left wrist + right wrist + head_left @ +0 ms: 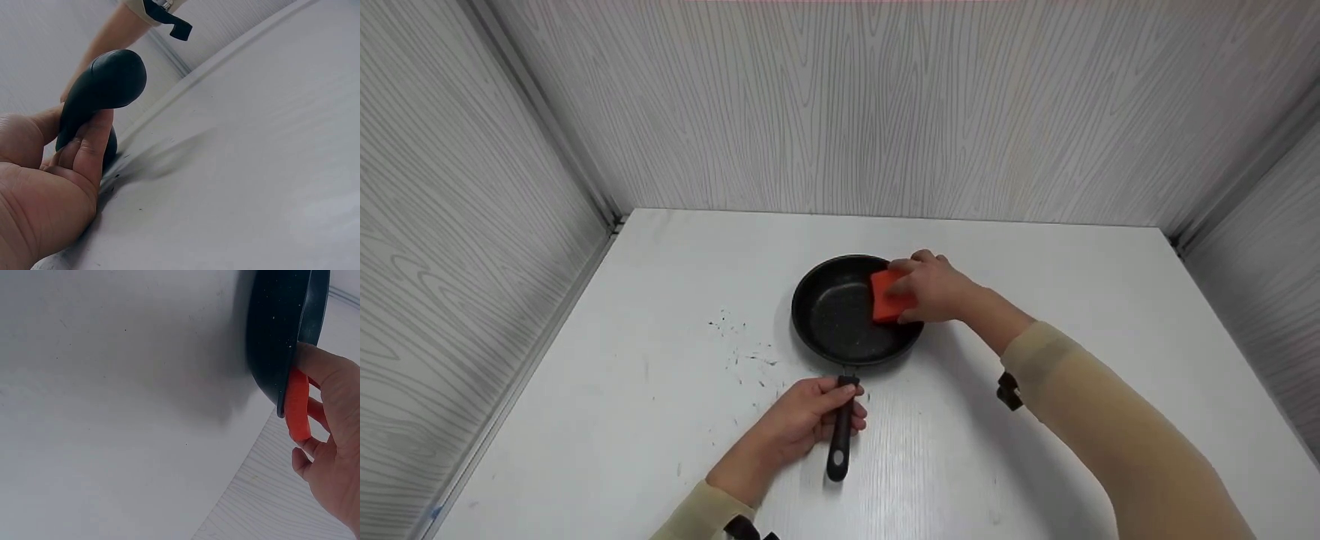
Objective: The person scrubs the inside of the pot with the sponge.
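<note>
A black frying pan [840, 315] is in the middle of the head view, its handle [840, 442] toward me. My left hand [806, 416] grips that handle near the pan end, thumb on top and fingers beneath, as the left wrist view also shows around the handle [107, 79]. In my right hand [937, 289] is an orange-red sponge [883, 296], held against the inner right side of the pan. From the right wrist view, the sponge [297, 405] sticks out past the pan's rim, with fingers of the right hand [337, 422] around it.
The white table [622, 360] carries dark crumbs or specks [750, 358] left of the pan. Grey wood-grain panels stand behind the table [840, 112] and along both sides.
</note>
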Tool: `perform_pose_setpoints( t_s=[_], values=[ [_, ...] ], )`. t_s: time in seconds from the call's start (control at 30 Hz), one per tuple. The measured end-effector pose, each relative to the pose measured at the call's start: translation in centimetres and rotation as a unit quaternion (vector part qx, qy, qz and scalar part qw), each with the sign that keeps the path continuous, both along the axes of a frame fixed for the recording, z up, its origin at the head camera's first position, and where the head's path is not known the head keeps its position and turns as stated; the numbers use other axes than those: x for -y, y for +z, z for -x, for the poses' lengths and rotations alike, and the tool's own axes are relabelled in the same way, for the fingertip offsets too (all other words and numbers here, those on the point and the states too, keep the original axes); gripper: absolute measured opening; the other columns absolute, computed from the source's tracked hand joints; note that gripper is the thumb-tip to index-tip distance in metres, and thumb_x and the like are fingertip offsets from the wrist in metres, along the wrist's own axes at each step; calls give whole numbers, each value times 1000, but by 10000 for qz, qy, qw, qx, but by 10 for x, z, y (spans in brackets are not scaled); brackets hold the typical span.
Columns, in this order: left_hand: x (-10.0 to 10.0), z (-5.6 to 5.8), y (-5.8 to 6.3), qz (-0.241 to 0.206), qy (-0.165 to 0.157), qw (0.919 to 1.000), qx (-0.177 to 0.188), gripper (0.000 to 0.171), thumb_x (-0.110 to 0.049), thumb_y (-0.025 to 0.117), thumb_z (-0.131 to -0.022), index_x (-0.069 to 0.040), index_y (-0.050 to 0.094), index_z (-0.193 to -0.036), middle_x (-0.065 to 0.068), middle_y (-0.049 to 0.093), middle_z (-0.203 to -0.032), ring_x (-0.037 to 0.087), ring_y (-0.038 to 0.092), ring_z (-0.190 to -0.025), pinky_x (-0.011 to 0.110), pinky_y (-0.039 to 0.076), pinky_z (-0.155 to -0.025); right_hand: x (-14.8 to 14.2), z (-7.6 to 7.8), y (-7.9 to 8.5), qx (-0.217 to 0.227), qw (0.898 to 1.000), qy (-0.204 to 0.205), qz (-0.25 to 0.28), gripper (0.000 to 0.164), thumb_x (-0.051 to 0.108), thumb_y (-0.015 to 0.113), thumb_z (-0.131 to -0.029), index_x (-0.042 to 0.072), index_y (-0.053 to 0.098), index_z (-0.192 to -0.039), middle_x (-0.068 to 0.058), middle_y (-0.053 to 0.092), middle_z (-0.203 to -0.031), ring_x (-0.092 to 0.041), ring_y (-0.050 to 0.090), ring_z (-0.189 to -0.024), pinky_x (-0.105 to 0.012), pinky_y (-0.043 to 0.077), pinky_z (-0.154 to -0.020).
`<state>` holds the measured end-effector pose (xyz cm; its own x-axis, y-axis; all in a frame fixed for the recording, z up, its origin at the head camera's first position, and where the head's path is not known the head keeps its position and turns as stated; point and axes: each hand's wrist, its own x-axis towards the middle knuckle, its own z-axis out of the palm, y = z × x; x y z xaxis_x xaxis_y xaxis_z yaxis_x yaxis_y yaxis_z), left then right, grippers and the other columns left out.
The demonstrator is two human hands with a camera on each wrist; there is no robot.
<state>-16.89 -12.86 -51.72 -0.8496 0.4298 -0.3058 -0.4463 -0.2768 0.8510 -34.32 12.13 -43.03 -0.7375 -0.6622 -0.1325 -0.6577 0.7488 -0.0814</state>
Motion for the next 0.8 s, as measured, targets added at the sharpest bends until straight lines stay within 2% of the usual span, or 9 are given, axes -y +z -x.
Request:
perform_pose_setpoints(
  t_s=[0.33,0.6,0.8],
  values=[
    [0,1,-1,-21,-5,10000,-23,35,-17,69,-105,12,65,-123,14,75,-92,19,77,-82,36,65,-80,-5,-4,1,179,9997,86,131,40,34,81,-94,21,77,-132,-14,52,-156,-46,41,-142,-64,38,-114],
    [-1,0,1,-2,-21,10000,-56,34,-15,67,-106,13,64,-124,13,75,-91,18,76,-80,35,64,-80,-7,-8,7,354,9991,154,149,41,37,81,-94,20,77,-131,-16,55,-154,-47,41,-143,-70,37,-112],
    [0,-1,1,-83,0,10000,-36,34,-15,67,-106,13,65,-124,12,75,-90,18,77,-80,34,64,-79,-7,-10,8,475,9987,150,119,41,36,81,-93,20,77,-130,-16,55,-153,-47,42,-142,-69,38,-111]
  ],
)
